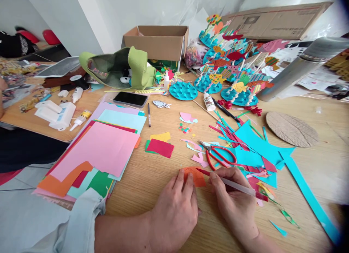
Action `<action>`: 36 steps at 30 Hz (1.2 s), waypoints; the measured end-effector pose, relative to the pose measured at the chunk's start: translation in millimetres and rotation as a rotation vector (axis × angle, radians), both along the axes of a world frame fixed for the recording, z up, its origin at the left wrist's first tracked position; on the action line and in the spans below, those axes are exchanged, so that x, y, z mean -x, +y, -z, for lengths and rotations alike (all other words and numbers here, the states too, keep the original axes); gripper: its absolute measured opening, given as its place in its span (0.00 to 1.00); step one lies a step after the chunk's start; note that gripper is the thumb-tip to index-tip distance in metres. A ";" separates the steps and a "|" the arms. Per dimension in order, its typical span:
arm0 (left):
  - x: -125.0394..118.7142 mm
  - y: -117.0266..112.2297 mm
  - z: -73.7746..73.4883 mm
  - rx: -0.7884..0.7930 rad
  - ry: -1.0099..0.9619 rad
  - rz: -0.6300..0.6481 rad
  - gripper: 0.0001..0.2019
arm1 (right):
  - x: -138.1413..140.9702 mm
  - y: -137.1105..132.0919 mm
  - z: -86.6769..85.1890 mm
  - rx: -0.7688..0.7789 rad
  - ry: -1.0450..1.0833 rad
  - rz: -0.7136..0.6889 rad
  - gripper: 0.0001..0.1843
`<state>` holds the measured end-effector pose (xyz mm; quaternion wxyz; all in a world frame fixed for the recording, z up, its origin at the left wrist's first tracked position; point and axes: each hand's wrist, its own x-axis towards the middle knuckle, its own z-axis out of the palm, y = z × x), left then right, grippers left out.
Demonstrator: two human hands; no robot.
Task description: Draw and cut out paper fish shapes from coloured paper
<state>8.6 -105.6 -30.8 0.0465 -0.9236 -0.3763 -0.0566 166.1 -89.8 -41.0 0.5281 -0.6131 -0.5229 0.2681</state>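
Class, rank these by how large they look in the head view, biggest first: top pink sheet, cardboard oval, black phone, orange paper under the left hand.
1. Top pink sheet
2. Cardboard oval
3. Black phone and orange paper: too alike to rank, as the left hand covers part of the orange paper.

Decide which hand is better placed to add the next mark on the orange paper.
Probably the right hand: it holds the red pen, tip at the orange paper. The left hand rests on that paper, apparently steadying it.
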 end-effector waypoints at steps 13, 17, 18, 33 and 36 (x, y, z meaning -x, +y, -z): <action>0.8 6.0 -6.3 0.063 -0.024 -0.017 0.21 | 1.1 0.3 0.4 -0.011 -0.015 -0.032 0.08; 0.5 7.9 -7.8 0.132 -0.081 -0.041 0.17 | 2.1 0.7 0.9 0.000 0.012 -0.035 0.08; 1.1 9.3 -8.8 0.156 -0.104 -0.042 0.15 | 2.1 0.4 1.0 0.000 0.033 -0.028 0.09; 12.1 47.5 -6.0 0.315 -0.353 -0.145 0.17 | 1.2 -2.1 -7.3 -0.093 0.263 -0.114 0.11; 12.7 50.0 -6.2 0.333 -0.378 -0.119 0.16 | 0.3 -2.4 -6.0 -0.075 0.226 -0.131 0.13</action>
